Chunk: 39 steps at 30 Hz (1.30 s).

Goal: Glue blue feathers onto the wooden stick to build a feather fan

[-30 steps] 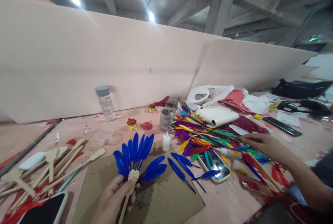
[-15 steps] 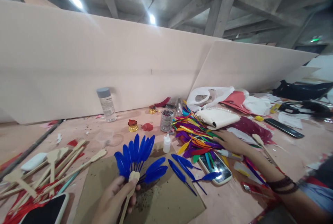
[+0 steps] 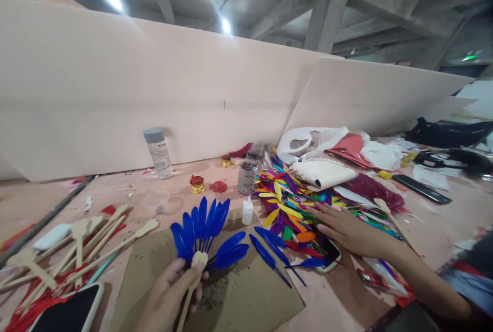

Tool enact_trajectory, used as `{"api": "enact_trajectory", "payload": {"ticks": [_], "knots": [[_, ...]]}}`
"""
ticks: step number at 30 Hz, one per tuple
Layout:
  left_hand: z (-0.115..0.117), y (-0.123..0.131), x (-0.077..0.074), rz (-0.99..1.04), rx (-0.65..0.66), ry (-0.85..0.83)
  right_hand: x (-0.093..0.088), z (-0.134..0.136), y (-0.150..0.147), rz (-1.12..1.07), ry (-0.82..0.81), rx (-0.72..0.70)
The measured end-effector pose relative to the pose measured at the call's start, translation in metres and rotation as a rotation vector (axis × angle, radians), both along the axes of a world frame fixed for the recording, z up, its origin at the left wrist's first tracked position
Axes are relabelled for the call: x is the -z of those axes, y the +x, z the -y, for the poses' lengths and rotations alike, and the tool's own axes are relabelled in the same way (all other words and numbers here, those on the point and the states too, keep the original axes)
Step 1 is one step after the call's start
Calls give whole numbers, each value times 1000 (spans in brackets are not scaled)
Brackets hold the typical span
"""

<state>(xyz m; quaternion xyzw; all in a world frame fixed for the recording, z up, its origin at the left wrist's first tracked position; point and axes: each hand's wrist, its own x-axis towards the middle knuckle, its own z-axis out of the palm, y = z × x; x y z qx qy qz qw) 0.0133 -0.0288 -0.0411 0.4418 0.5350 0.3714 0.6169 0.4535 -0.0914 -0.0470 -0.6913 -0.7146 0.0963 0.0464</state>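
Note:
My left hand (image 3: 173, 287) is closed round the handle of a pale wooden stick (image 3: 195, 270) with a heart-shaped head. Blue feathers (image 3: 198, 221) fan out from behind that head, with a gap between the upper group and the right-hand pair. Over on the right, my right hand (image 3: 342, 226) lies palm down on a heap of coloured feathers (image 3: 283, 198), fingers stretched out. Several loose blue feathers (image 3: 269, 255) lie between the hands, partly on the brown cardboard (image 3: 254, 296). Feathers and my right hand partly cover a phone (image 3: 333, 255).
A small white squeeze bottle (image 3: 247, 211) stands at the cardboard's back edge, near a jar (image 3: 247, 178). More wooden sticks (image 3: 79, 234) and another phone (image 3: 69, 311) lie left. Behind stand a clear bottle (image 3: 158, 154) and white panels (image 3: 154, 85). A white purse (image 3: 323, 175) adjoins the heap.
My right hand has shifted towards me and right, its fingers flattening. The feather heap has spread out, covering more of the phone. My left hand and the blue fan have stayed in place.

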Motion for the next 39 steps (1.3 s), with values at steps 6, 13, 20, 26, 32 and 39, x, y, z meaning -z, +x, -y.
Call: {"api": "enact_trajectory", "payload": {"ticks": [6, 13, 20, 26, 32, 39], "knots": [[0, 1, -1, -9, 17, -9, -21, 16, -7, 13, -41, -26], [0, 2, 0, 12, -1, -9, -40, 25, -1, 84, -112, -18], [0, 0, -1, 3, 18, 1, -38, 20, 14, 113, 118, 23], [1, -1, -1, -8, 3, -7, -28, -26, -31, 67, 195, -75], [0, 1, -1, 7, -1, -4, -23, -89, -58, 36, 206, -257], [3, 1, -6, 22, 13, -1, -13, -112, -13, 71, 216, -231]]}}
